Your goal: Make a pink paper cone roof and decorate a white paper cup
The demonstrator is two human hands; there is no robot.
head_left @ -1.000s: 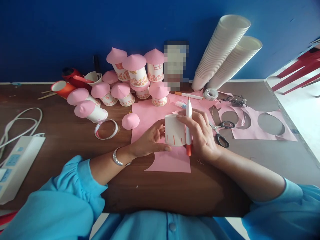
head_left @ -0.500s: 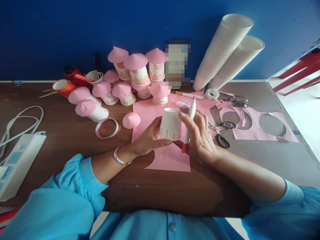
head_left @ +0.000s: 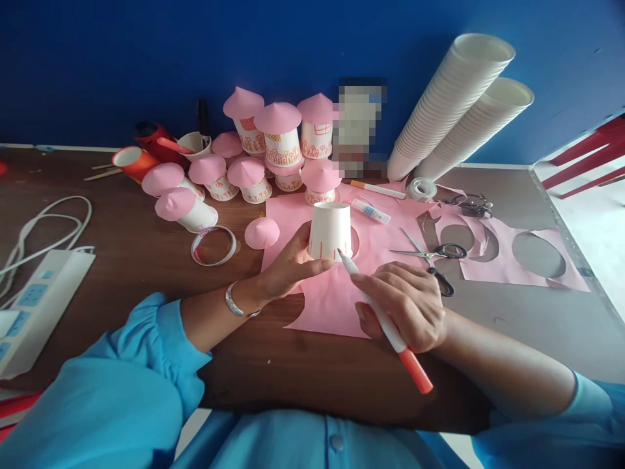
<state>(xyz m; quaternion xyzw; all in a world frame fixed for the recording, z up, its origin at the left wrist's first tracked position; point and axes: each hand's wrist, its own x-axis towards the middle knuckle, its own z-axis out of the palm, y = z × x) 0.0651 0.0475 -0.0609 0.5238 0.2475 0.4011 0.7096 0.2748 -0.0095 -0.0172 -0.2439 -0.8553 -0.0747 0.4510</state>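
My left hand [head_left: 289, 264] grips an upside-down white paper cup [head_left: 330, 225] low on its side, thumb along the rim. Short red strokes run up from the cup's lower edge. In my right hand [head_left: 407, 303] is a white marker [head_left: 383, 319] with a red end, held like a pen. Its tip meets or nearly meets the cup near the strokes. Pink paper [head_left: 336, 306] lies beneath both hands. To the left rests a small pink paper cone [head_left: 262, 232]; open scissors [head_left: 432, 253] lie beyond my right hand.
Several cups with pink cone roofs [head_left: 278, 120] stand at the back. Two tall cup stacks [head_left: 454, 98] lean on the blue wall. Also there are a glue tube [head_left: 371, 211], a tape roll [head_left: 421, 189], cut pink scraps [head_left: 527, 257], a white ring [head_left: 213, 246] and a power strip [head_left: 43, 299].
My right hand has come away from the cup's side and turned the marker, swinging its tip down from pointing upward to the cup's lower edge. The left hand keeps the cup.
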